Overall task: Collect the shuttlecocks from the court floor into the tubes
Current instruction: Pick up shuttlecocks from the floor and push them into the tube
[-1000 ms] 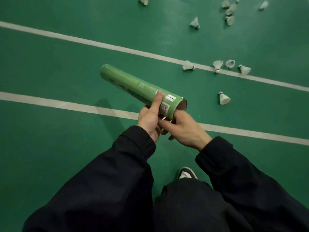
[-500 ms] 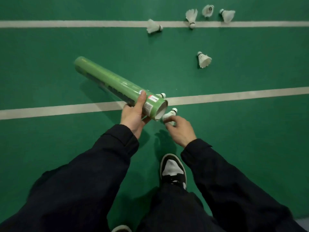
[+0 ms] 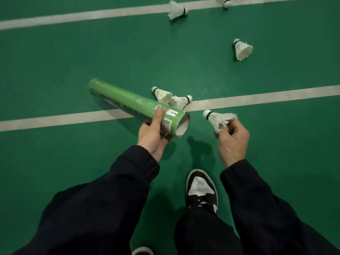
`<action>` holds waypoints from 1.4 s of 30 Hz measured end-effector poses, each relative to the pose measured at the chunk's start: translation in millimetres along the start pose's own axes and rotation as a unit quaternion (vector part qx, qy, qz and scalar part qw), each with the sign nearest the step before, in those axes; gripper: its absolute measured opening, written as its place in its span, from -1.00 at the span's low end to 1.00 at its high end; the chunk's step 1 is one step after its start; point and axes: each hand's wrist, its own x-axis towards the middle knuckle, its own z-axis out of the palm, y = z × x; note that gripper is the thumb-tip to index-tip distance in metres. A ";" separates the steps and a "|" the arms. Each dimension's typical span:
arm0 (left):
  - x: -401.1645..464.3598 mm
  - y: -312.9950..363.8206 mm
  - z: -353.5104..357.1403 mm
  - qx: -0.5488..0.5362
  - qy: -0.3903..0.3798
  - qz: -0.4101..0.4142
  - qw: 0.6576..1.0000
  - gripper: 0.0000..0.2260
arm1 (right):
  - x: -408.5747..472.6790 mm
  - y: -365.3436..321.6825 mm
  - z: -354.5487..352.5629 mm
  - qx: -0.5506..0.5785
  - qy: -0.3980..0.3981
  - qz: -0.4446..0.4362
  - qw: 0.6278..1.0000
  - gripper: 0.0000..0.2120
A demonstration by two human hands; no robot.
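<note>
Nearby, two shuttlecocks (image 3: 172, 98) lie behind the tube (image 3: 136, 105); right fingers (image 3: 223, 128) pinch a third (image 3: 218, 117).

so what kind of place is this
Most likely a badminton court: a green sports floor with white boundary lines, feather shuttlecocks lying on it, and a green shuttlecock tube in the left hand.

Both arms are extended fwd in dark sleeves. Left hand (image 3: 152, 131) is wrapped round the green tube (image 3: 132, 104) near its open end — thumb laid on top. Right hand (image 3: 232, 139) is curled, w/ a shuttlecock (image 3: 217, 117) pinched by its feathers at the fingertips.
</note>
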 end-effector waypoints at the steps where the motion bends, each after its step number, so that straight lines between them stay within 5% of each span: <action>1: -3.0 1.0 3.7 -0.008 -0.002 -0.001 1.000 -0.47 | -12.1 -15.0 -4.8 0.028 -0.023 -0.040 0.999 -0.83; 6: -18.8 -5.9 16.1 -0.020 -0.048 -0.005 0.999 -0.49 | -41.2 -50.2 6.1 -0.118 -0.155 -0.202 0.960 -0.71; 11: -24.8 -2.8 11.0 -0.040 -0.066 0.001 0.997 -0.49 | -53.4 -52.3 8.7 -0.171 -0.021 -0.245 0.954 -0.75; 13: -27.1 -0.2 8.2 -0.045 -0.068 0.003 0.997 -0.47 | -54.3 -54.0 4.5 -0.139 -0.036 -0.258 0.955 -0.78; 16: -32.0 -0.7 7.0 -0.040 -0.068 0.011 0.997 -0.47 | -61.9 -60.5 0.2 -0.038 -0.208 -0.219 0.952 -0.59; 20: -36.7 -7.9 3.1 0.010 -0.064 0.018 0.998 -0.42 | -64.7 -74.5 14.6 -0.074 -0.383 -0.094 0.916 -0.52; 26: -28.6 8.7 -4.2 -0.053 -0.044 0.055 0.996 -0.48 | -65.7 -71.8 18.5 0.010 -0.286 -0.106 0.952 -0.72; 32: -20.0 -3.7 -9.6 0.002 -0.013 0.059 0.998 -0.22 | -54.0 -69.3 43.5 -0.057 -0.428 -0.071 0.899 -0.62; 37: 2.8 9.0 -18.0 -0.062 -0.003 0.072 0.996 -0.25 | -40.6 -53.5 44.4 0.124 -0.259 -0.067 0.956 -0.70; 40: 19.1 9.7 -25.8 -0.056 0.029 0.066 0.996 -0.32 | -10.3 -30.6 60.0 -0.028 -0.203 -0.054 0.977 -0.77; 42: 24.6 10.7 -27.6 -0.053 0.035 0.063 0.996 -0.32 | 11.9 -19.3 73.6 -0.204 -0.240 -0.106 0.943 -0.74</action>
